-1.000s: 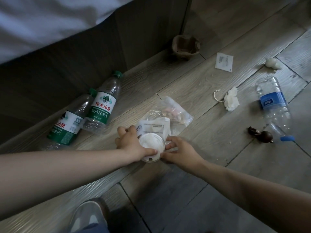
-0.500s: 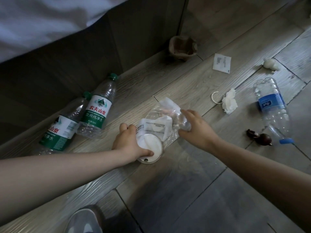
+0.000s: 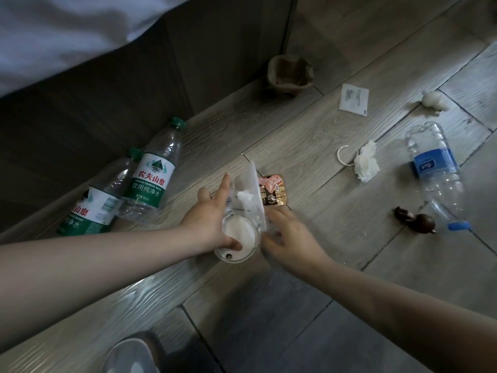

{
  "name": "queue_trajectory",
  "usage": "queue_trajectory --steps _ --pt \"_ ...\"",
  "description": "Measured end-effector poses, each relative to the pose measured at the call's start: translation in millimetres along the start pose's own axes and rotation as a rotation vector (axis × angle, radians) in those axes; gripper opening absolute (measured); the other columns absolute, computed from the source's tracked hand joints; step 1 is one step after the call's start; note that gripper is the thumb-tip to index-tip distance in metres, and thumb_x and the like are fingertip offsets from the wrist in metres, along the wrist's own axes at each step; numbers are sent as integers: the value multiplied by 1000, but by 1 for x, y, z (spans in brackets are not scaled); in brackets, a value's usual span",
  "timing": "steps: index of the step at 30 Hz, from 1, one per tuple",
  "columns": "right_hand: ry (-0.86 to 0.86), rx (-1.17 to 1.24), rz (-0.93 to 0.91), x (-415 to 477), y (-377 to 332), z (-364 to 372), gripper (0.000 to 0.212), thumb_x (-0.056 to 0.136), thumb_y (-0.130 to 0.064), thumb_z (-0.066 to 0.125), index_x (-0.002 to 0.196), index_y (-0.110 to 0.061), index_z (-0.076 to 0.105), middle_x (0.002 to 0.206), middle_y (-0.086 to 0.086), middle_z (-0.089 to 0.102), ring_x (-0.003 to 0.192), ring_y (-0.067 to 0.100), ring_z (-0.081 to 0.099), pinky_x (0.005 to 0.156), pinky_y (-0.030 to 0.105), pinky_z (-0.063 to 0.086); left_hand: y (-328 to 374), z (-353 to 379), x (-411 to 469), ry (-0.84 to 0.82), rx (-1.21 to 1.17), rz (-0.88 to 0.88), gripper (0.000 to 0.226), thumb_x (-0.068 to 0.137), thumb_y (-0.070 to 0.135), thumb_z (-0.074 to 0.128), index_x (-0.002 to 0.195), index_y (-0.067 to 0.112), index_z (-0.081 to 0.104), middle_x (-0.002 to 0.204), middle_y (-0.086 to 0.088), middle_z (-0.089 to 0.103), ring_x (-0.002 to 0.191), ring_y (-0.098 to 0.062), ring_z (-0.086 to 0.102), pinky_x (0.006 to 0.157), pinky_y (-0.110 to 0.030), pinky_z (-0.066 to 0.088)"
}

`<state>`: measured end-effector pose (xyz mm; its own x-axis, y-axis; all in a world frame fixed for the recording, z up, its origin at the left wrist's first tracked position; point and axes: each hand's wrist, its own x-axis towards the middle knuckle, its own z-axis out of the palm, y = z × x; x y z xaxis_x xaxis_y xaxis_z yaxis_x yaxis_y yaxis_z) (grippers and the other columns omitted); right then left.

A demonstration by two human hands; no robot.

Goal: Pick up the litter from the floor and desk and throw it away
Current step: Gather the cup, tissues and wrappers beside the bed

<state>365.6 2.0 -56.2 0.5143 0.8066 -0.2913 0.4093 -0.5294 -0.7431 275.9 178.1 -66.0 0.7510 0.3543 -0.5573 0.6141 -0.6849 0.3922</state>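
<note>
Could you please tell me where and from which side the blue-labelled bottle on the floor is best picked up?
Probably around its labelled middle, from above: the blue-labelled bottle lies flat on its side, and the dark brown object crowds its cap end.

green-label bottle (image 3: 150, 181) reading 农夫山泉, 饮用纯净水, PURIFIED DRINKING WATER, second bottle (image 3: 91, 211) showing 山泉, 净水

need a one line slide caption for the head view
Litter pickup: left hand holds a lidded cup while right hand grips a clear plastic bag over the littered floor.
</note>
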Motion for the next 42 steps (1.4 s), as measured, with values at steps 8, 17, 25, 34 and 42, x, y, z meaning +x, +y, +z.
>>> queue_trajectory --steps 8,17,25,34,42 --pt "-184 16 -17 11 -2 -3 36 98 -13 45 133 -14 56 132 1 58 119 12 53 97 18 38 4 -6 -6 14 126 144 153 57 48 87 113 52 -54 120 -15 38 81 -25 59 78 -37 53" --pt "-222 -2 -17 8 3 3 45 95 -16 51 140 -17 48 142 -4 48 128 5 42 101 10 28 0 -6 -1 -16 353 220 128 63 60 78 146 46 -19 131 -12 32 98 -27 56 77 -30 46" --pt "-155 153 103 2 15 3 44 90 -25 56 134 -23 55 128 -8 59 111 3 58 96 25 49 6 0 -5 15 404 119 113 47 70 79 140 26 31 128 -10 35 100 -30 57 78 -33 47" --pt "-168 181 174 -6 14 1 50 87 -21 57 137 -26 52 122 -7 64 109 1 59 93 23 50 10 0 -1 27 258 132 90 41 62 85 118 29 51 110 2 61 96 -20 59 73 -29 46" --pt "-136 225 233 -16 25 -9 50 86 -18 56 135 -28 52 112 -9 66 103 -2 61 91 16 46 9 -6 -1 -111 17 -52 67 38 58 89 87 25 57 89 8 62 81 -15 58 64 -26 47"
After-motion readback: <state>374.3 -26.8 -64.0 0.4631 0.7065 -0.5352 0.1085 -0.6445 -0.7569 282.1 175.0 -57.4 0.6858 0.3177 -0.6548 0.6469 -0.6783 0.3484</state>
